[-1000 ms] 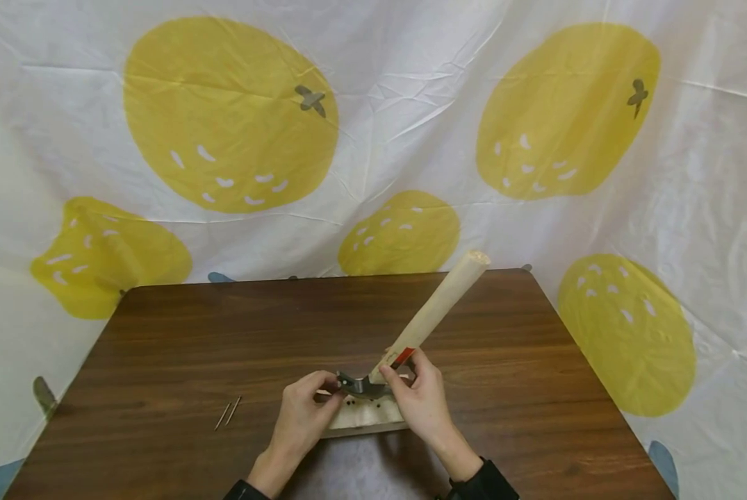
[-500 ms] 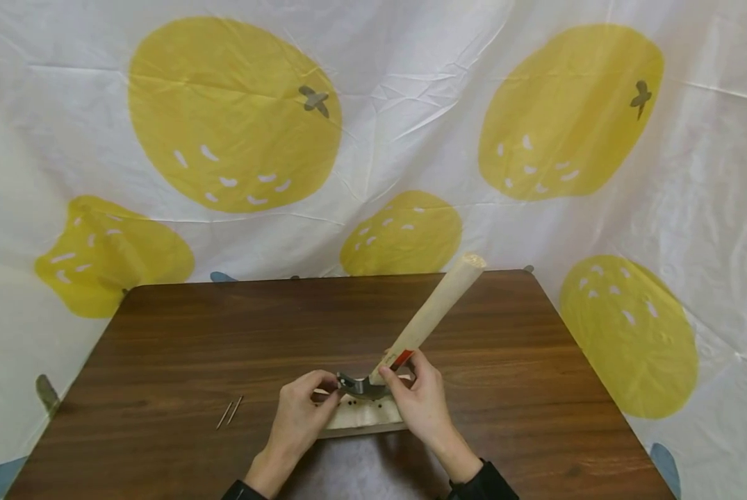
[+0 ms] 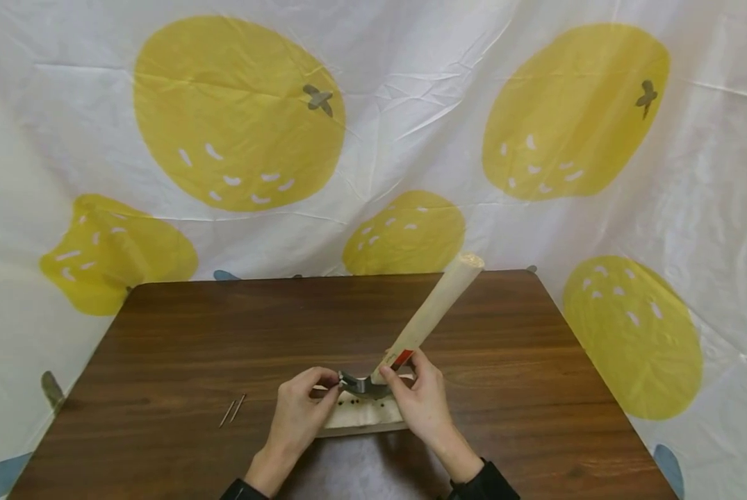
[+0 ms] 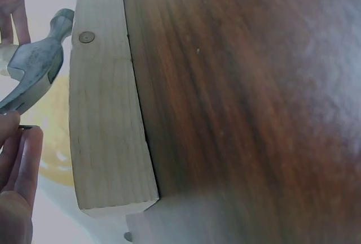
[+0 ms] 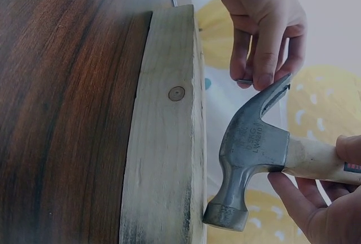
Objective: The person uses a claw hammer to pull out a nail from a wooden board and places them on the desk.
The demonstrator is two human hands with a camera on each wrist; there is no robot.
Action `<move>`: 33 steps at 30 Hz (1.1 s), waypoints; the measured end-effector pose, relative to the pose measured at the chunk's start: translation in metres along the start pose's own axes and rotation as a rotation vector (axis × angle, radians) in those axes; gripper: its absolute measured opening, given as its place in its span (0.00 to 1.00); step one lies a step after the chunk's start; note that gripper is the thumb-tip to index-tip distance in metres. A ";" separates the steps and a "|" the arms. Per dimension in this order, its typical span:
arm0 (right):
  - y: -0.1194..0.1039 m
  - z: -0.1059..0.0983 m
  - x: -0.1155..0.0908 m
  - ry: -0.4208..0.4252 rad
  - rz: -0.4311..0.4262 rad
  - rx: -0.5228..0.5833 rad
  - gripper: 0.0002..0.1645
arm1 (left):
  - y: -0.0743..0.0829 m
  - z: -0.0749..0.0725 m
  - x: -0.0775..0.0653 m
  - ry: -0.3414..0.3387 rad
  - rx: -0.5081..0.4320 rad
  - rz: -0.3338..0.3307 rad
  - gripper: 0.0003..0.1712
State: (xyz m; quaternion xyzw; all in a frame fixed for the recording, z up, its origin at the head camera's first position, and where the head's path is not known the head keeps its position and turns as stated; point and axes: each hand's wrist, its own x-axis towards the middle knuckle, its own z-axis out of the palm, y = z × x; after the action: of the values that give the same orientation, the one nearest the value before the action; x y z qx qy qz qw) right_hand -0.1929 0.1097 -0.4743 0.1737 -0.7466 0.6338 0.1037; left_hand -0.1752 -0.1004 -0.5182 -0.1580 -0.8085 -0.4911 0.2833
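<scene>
My right hand (image 3: pixel 422 399) holds a claw hammer (image 5: pixel 248 142) low on its pale wooden handle (image 3: pixel 436 305), thumb and fingers close to the head. The handle slants up toward the back right. The grey steel head hangs over a wooden block (image 3: pixel 367 415), its claw toward my left hand (image 3: pixel 301 403). Between thumb and fingertips, right beside the claw tips, that hand pinches a thin metal nail (image 5: pixel 243 81), mostly hidden by the fingers. Along the block's top runs a row of several small dark holes. A round knot (image 5: pixel 176 94) marks its side.
Two loose nails (image 3: pixel 232 411) lie on the brown wood-grain table (image 3: pixel 160 347), left of the block. Behind the table hangs a white cloth (image 3: pixel 404 139) printed with yellow fruit.
The hammer's handle has tipped slightly left, and the claw has turned a little. My left hand stays pinched beside the claw. The head view has shifted slightly.
</scene>
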 end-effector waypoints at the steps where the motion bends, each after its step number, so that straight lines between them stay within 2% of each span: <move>1: 0.000 0.000 0.000 0.003 -0.001 0.001 0.13 | 0.000 0.000 0.000 0.001 -0.001 0.001 0.16; 12: 0.000 -0.001 0.001 0.004 -0.006 -0.017 0.12 | -0.003 -0.005 0.002 0.042 0.024 0.040 0.17; 16: 0.000 -0.001 0.001 -0.001 -0.008 -0.011 0.12 | -0.004 -0.011 0.002 0.038 0.064 0.022 0.15; 24: 0.000 -0.001 0.001 -0.007 0.000 -0.018 0.12 | -0.008 -0.027 0.005 0.074 0.186 -0.028 0.12; 33: 0.001 0.000 0.001 -0.008 -0.002 -0.018 0.13 | -0.012 -0.031 0.002 0.069 0.218 -0.051 0.12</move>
State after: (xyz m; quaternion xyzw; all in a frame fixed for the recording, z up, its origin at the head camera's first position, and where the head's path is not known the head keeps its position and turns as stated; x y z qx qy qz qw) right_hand -0.1936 0.1097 -0.4746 0.1758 -0.7525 0.6263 0.1029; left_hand -0.1740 -0.1340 -0.5144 -0.0887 -0.8506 -0.4122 0.3141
